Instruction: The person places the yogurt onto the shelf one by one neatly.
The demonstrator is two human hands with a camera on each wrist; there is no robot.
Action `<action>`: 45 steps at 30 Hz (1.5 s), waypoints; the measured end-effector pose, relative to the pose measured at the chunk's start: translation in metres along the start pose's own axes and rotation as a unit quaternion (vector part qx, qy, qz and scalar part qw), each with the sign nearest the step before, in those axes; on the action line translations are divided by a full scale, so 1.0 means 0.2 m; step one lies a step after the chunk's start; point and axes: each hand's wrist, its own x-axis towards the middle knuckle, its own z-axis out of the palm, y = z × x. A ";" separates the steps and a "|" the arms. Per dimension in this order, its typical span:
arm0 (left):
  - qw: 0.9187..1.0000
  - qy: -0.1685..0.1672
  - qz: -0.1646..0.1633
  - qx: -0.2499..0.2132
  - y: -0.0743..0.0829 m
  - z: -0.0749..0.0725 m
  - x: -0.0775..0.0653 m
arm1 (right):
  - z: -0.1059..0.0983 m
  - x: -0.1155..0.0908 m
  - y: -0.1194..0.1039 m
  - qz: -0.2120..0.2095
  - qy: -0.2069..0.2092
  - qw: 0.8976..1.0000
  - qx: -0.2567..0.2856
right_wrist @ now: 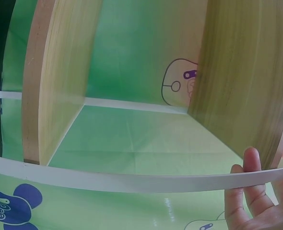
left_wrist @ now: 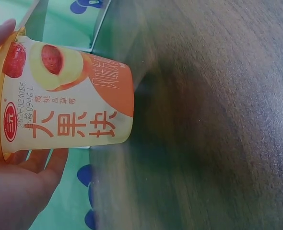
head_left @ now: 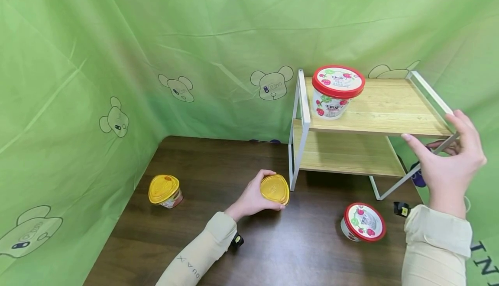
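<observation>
My left hand [head_left: 255, 195] grips a yogurt cup [head_left: 275, 189] by its sides just below the yellow lid, beside the rack's left front leg. Its white and orange side, printed with a peach and a strawberry, faces the left wrist camera, base close over the table. At the right front corner of the two-tier rack [head_left: 374, 131], my right hand [head_left: 452, 158] holds the white metal frame. Several fingers [right_wrist: 251, 160] pass behind the frame post [right_wrist: 146, 183] in the right wrist view; the thumb reaches along the upper shelf's front edge.
A red-lidded tub [head_left: 337, 91] with berry prints stands on the upper shelf's left end. Another red-lidded tub [head_left: 364, 223] is on the dark wood table [head_left: 308, 251], in front of the rack. Far left stands a yellow-lidded cup [head_left: 165, 190]. Green cloth [head_left: 218, 39] hangs around the table.
</observation>
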 end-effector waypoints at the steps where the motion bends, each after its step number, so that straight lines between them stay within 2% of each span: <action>1: 1.000 0.000 0.001 -0.001 0.00 0.00 0.00 | 0.00 0.00 0.00 0.000 0.000 1.000 0.000; 6: 1.000 0.003 0.011 0.002 0.04 0.00 -0.01 | 0.00 0.00 0.00 0.001 0.000 1.000 0.002; 13: 0.999 0.013 0.016 0.046 0.01 0.01 0.00 | 0.00 0.00 0.00 -0.001 0.002 1.000 0.005; 24: 1.000 0.025 -0.007 -0.005 0.01 0.02 0.02 | 0.00 0.00 0.00 0.001 0.001 1.000 0.009; 39: 0.999 0.024 -0.019 -0.012 0.07 0.03 0.03 | 0.00 0.01 0.00 0.002 0.001 1.000 0.010; 45: 1.000 0.013 -0.012 -0.011 0.08 0.04 0.02 | 0.00 0.00 0.01 0.004 0.001 1.000 0.006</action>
